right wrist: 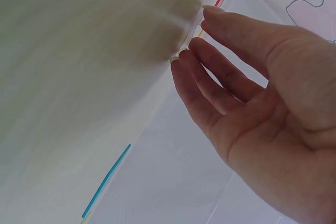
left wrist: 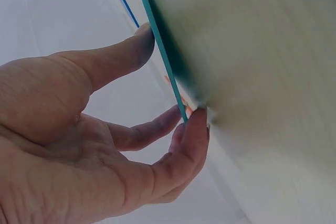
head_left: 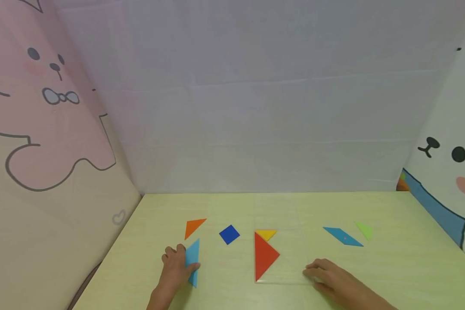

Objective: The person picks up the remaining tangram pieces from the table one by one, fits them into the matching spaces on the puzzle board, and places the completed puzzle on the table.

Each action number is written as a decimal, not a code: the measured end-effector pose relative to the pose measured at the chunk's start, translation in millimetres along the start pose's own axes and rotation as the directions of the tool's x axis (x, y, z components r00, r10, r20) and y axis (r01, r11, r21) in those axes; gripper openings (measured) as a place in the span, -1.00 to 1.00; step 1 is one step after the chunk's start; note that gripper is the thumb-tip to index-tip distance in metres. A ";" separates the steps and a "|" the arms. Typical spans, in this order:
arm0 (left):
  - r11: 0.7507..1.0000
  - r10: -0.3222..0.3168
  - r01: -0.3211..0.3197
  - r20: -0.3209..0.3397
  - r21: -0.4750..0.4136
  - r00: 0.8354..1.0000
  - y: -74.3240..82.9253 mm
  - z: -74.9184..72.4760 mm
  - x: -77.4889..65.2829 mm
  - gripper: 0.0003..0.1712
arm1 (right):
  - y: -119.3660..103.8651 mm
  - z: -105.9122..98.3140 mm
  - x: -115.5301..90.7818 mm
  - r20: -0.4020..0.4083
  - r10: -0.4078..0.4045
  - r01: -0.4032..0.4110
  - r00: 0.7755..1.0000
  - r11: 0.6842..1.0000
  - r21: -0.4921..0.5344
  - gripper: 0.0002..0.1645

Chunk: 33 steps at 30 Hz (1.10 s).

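My left hand holds a large light blue tangram triangle, thumb on one side and fingers at its far edge. In the left wrist view this triangle shows edge-on, tilted up from the tabletop. My right hand rests with bent fingers at the right edge of a clear, see-through tray. A large red triangle lies along the tray's left side, with a small yellow triangle against its upper edge. In the right wrist view the right hand has its fingertips down near the surface.
An orange triangle lies beyond the left hand, and a dark blue square sits between it and the tray. Right of the tray are a blue parallelogram and a light green triangle. Cloth hangings surround the pale table.
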<state>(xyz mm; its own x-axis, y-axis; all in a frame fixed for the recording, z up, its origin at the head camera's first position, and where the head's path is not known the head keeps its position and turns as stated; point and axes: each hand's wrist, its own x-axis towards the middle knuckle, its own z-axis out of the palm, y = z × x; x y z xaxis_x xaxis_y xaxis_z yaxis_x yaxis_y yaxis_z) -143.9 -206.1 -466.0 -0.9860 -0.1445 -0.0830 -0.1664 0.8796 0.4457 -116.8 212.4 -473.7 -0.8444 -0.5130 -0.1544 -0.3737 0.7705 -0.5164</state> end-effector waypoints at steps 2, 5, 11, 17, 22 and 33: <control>1.000 0.001 -0.001 0.003 -0.017 1.000 -0.1 0.0 0.4 -0.37 | 0.0 0.3 -0.4 -0.004 -0.001 0.001 1.000 1.000 -0.003 -0.60; 1.000 0.003 -0.003 0.000 -0.031 1.000 -0.7 -0.1 0.7 -0.36 | -0.3 0.8 -0.5 -0.008 0.004 -0.004 1.000 1.000 0.004 -0.60; 0.999 -0.002 0.000 -0.031 -0.050 1.000 -0.1 -1.2 0.9 -0.38 | -1.0 1.6 0.4 -0.010 0.017 -0.017 1.000 1.000 0.016 -0.61; 0.993 0.043 -0.053 -0.098 -0.102 0.994 -0.6 -3.0 -0.3 -0.54 | -1.4 1.9 0.7 -0.008 0.027 -0.027 1.000 0.999 0.023 -0.62; 0.993 0.017 -0.027 -0.093 -0.111 0.996 0.3 -3.4 1.7 -0.62 | -1.0 2.2 0.4 -0.015 0.018 -0.018 1.000 1.000 0.014 -0.63; 0.991 0.070 -0.084 -0.135 -0.108 0.988 3.1 -5.2 1.6 -0.70 | -0.3 2.5 -2.3 -0.036 -0.019 0.018 0.999 1.000 -0.019 -0.64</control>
<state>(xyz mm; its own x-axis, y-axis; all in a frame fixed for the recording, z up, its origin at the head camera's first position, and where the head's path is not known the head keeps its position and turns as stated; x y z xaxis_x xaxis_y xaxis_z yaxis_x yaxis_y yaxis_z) -146.1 -206.0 -460.1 -0.9874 -0.1426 0.0690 -0.0825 0.8344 0.5449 -113.8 212.4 -475.3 -0.8506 -0.5133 -0.1141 -0.3960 0.7680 -0.5033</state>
